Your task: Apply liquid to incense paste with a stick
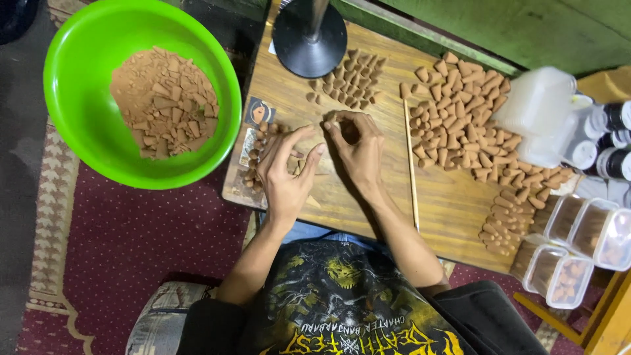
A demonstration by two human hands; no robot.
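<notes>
Pinched between the fingertips of both my hands is a small reddish-brown lump of clay-like paste (332,119), held just above the middle of the pale wooden board (368,190). My left hand (286,167) has its thumb and forefinger closed toward the lump with the other fingers loosely spread; my right hand (358,148) curls round it from the other side, its fingers bent in so that they hide most of the piece. How much of the piece each hand has hold of I cannot tell.

I judge this to be the shaping step: the lump looks soft and matte and is being worked toward the same small tapered cone as the others. What follows calls for light, even pressure, since such a soft thing would dent or lose its tip.

Just beside my left hand lies a short row of finished brown cones (256,154). Farther up the board sits another small cluster (351,79), touching the round black base of a stand (309,36). A thin wooden stick (411,171) lies lengthwise to my right, and beyond it spreads a large heap of cones (463,112), dry-looking and dusty. A bright green plastic bowl (72,79) off the board holds crumbly brown powder and broken bits (164,102). Clear plastic boxes (578,243) stand at the far right.
</notes>
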